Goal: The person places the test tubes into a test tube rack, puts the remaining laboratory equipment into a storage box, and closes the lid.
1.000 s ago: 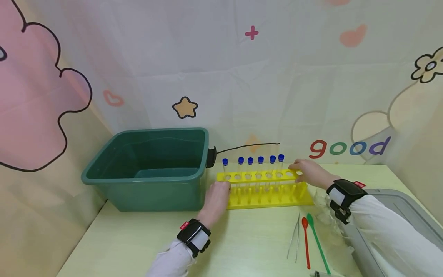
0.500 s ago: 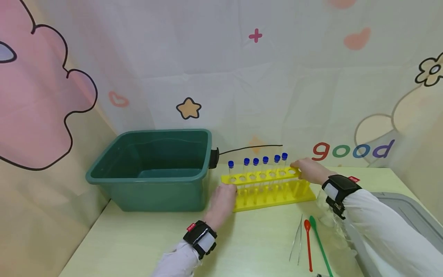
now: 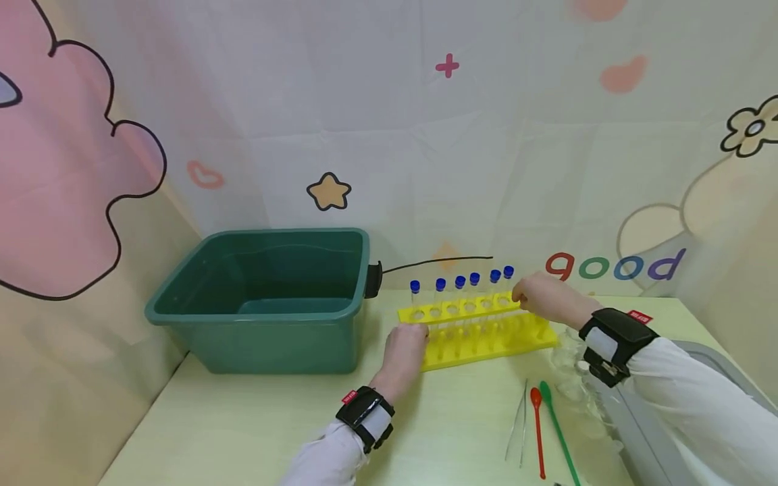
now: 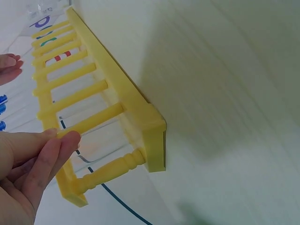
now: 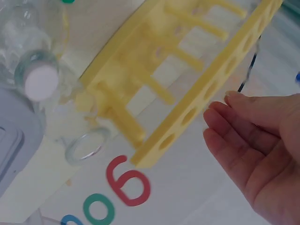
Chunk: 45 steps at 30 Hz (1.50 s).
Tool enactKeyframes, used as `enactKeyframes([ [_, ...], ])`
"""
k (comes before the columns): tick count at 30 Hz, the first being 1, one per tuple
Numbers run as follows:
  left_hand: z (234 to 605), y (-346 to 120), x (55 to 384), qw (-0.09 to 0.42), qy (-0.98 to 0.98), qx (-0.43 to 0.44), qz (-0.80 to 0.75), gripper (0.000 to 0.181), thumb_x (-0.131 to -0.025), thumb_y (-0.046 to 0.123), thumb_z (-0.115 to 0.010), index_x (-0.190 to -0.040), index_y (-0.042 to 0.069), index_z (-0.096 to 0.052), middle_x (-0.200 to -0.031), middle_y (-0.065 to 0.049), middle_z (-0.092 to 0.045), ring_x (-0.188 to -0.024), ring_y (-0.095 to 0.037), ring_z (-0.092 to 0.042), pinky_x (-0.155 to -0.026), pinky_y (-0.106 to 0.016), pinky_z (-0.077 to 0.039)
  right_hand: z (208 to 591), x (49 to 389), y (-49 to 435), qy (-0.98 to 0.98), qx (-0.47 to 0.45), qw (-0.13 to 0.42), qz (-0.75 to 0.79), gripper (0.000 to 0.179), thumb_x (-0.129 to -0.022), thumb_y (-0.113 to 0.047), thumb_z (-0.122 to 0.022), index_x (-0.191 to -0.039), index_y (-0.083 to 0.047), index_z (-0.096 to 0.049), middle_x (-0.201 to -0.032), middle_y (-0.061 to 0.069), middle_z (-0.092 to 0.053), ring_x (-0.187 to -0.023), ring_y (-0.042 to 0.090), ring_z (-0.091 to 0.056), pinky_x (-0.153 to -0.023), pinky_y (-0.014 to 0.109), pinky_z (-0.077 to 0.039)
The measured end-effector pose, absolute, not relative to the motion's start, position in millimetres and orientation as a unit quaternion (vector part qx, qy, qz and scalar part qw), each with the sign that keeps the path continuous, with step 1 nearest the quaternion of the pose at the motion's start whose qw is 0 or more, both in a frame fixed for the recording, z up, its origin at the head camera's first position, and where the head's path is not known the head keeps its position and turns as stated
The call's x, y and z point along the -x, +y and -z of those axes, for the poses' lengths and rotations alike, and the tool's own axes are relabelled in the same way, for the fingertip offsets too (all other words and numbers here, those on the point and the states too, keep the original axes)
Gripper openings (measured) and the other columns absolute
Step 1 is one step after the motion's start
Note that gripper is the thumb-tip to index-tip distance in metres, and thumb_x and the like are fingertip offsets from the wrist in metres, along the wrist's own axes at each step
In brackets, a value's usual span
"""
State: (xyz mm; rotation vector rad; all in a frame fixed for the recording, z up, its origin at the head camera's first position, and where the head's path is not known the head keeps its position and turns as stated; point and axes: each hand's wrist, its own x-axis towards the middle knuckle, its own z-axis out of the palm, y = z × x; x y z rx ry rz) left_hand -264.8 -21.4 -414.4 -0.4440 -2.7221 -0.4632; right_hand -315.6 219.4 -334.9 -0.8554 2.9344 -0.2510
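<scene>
A yellow test tube rack (image 3: 492,347) stands on the table, angled with its right end farther back. Several clear tubes with blue caps (image 3: 474,277) stand upright in its rear row of holes. My left hand (image 3: 406,352) is at the rack's left front, and in the left wrist view its thumb and fingertips (image 4: 70,139) pinch the rack by the end of a peg near the upper bar. My right hand (image 3: 550,297) is at the rack's right end. Seen from the right wrist, its fingers are loosely bent beside the holed bar (image 5: 211,89), with nothing between them.
A deep green bin (image 3: 255,344) stands left of the rack. In front of the rack lie metal tweezers (image 3: 524,405), a red spoon (image 3: 538,432) and a green spoon (image 3: 556,425). Clear glassware (image 5: 70,117) and a grey tray (image 3: 644,418) are at the right.
The rack has shifted rightward and turned, its right end now farther back. My left hand has moved right with it. The head view has shifted slightly.
</scene>
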Motion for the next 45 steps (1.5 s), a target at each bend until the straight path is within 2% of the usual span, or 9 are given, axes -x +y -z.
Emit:
enactKeyframes([
  [5, 413.5, -9.7, 269.1, 0.163, -0.959, 0.169, 0.159, 0.013, -0.080, 0.010, -0.068, -0.091, 0.004, -0.072, -0.072, -0.002, -0.064, -0.056, -0.007, -0.047, -0.054, -0.018, -0.040, 337.9, 304.6, 200.7, 0.941, 0.327, 0.042, 0.075, 0.014, -0.077, 0.008, -0.065, -0.089, 0.002, -0.068, -0.084, 0.010, -0.063, -0.072, 0.023, -0.057, -0.068, 0.034, -0.049],
  [9, 413.2, -0.8, 273.9, 0.163, -0.956, 0.184, 0.159, 0.010, -0.081, 0.008, -0.067, -0.089, 0.003, -0.072, -0.065, 0.000, -0.061, -0.053, -0.007, -0.046, -0.052, -0.018, -0.039, 340.7, 300.9, 188.8, 0.938, 0.332, 0.055, 0.082, 0.015, -0.077, 0.008, -0.065, -0.090, 0.001, -0.068, -0.086, 0.010, -0.063, -0.073, 0.023, -0.056, -0.069, 0.034, -0.049],
  [16, 413.3, 15.5, 279.5, 0.165, -0.961, 0.188, 0.114, 0.009, -0.082, 0.010, -0.066, -0.088, 0.007, -0.072, -0.071, 0.000, -0.064, -0.058, -0.007, -0.054, -0.053, -0.018, -0.043, 347.7, 303.4, 177.8, 0.940, 0.326, 0.070, 0.067, 0.018, -0.074, 0.002, -0.070, -0.092, 0.002, -0.067, -0.083, 0.009, -0.062, -0.068, 0.020, -0.053, -0.068, 0.032, -0.048],
  [21, 412.7, 24.1, 281.9, 0.144, -0.966, 0.183, 0.113, 0.013, -0.082, 0.012, -0.066, -0.093, 0.007, -0.071, -0.074, 0.000, -0.064, -0.057, -0.007, -0.051, -0.056, -0.017, -0.042, 352.2, 307.7, 172.4, 0.948, 0.301, 0.082, 0.060, 0.017, -0.076, 0.001, -0.069, -0.092, 0.002, -0.067, -0.084, 0.009, -0.062, -0.068, 0.022, -0.051, -0.070, 0.033, -0.047],
  [27, 412.5, 28.8, 285.9, 0.136, -0.963, 0.181, 0.148, 0.012, -0.082, 0.012, -0.066, -0.091, 0.006, -0.071, -0.067, 0.002, -0.059, -0.053, -0.008, -0.044, -0.053, -0.017, -0.038, 356.8, 315.2, 177.6, 0.950, 0.300, 0.068, 0.061, 0.005, -0.077, 0.002, -0.067, -0.080, 0.000, -0.064, -0.069, 0.004, -0.053, -0.062, 0.020, -0.047, -0.061, 0.029, -0.041],
  [31, 412.5, 29.5, 286.3, 0.127, -0.964, 0.174, 0.159, 0.011, -0.083, 0.013, -0.065, -0.089, 0.006, -0.070, -0.062, 0.002, -0.052, -0.050, -0.009, -0.043, -0.047, -0.018, -0.034, 360.0, 320.2, 178.6, 0.947, 0.307, 0.068, 0.067, 0.007, -0.078, 0.002, -0.067, -0.075, 0.000, -0.060, -0.061, 0.002, -0.046, -0.057, 0.019, -0.045, -0.058, 0.028, -0.039],
  [36, 409.4, 28.1, 278.9, 0.107, -0.967, 0.161, 0.165, 0.023, -0.087, 0.012, -0.061, -0.107, 0.003, -0.062, -0.062, 0.001, -0.047, -0.047, -0.008, -0.043, -0.041, -0.015, -0.032, 362.2, 324.8, 176.8, 0.950, 0.298, 0.067, 0.057, 0.006, -0.077, 0.002, -0.068, -0.079, 0.001, -0.062, -0.063, 0.003, -0.048, -0.059, 0.020, -0.046, -0.062, 0.030, -0.043],
  [39, 400.6, 22.4, 264.3, 0.122, -0.965, 0.178, 0.151, 0.026, -0.087, 0.013, -0.061, -0.110, 0.003, -0.059, -0.064, 0.000, -0.049, -0.048, -0.008, -0.044, -0.041, -0.014, -0.033, 362.6, 327.6, 177.0, 0.954, 0.285, 0.076, 0.053, 0.007, -0.077, 0.003, -0.067, -0.082, 0.002, -0.062, -0.065, 0.004, -0.050, -0.060, 0.020, -0.046, -0.064, 0.030, -0.044],
  [45, 365.0, -6.9, 226.8, 0.219, -0.945, 0.217, 0.111, 0.020, -0.081, 0.020, -0.068, -0.094, 0.005, -0.067, -0.076, -0.002, -0.056, -0.057, -0.008, -0.046, -0.050, -0.014, -0.041, 361.7, 333.8, 184.2, 0.959, 0.253, 0.109, 0.072, 0.007, -0.077, 0.006, -0.066, -0.083, 0.003, -0.061, -0.067, 0.006, -0.050, -0.057, 0.020, -0.049, -0.057, 0.028, -0.046],
])
